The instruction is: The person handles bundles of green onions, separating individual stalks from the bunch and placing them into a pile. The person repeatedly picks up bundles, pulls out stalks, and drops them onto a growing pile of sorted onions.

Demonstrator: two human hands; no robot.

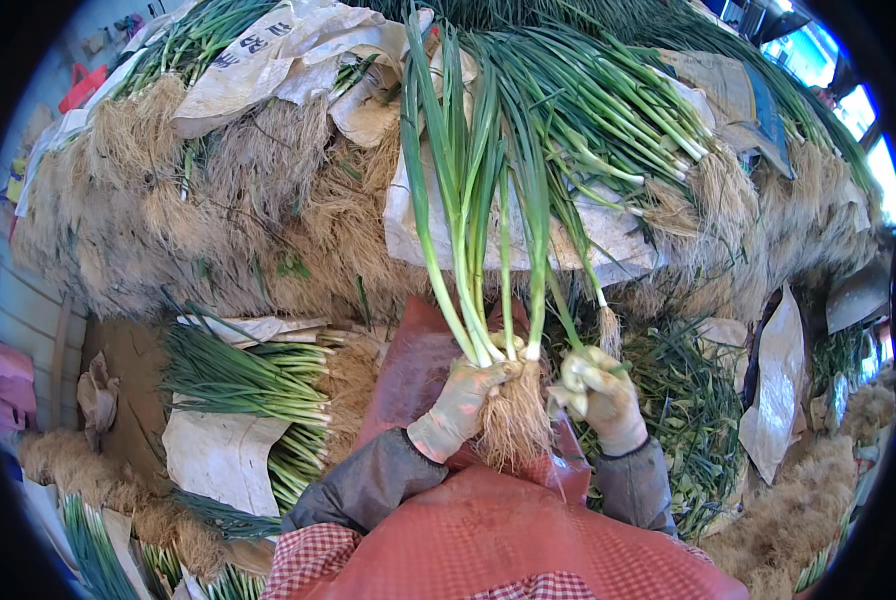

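Observation:
My left hand (455,405), in a pale glove, grips a small bunch of green onions (459,262) just above their roots. Their green leaves point away from me, and the tan roots (519,420) hang down in front of my apron. To the right of the bunch, my right hand (605,401), gloved as well, is closed around some pale, limp onion leaves (577,375). A thin green leaf runs up from these fingers toward the pile. Just above this hand, one green onion (600,300) dangles its roots over the edge of the white sacking (448,225).
A big heap of green onions (613,97) lies ahead, its roots (230,202) facing me. On the left, more green onions (260,375) are stacked with woven sacking (222,442). Stripped leaves (695,427) pile up at right. A red apron (493,525) covers my lap.

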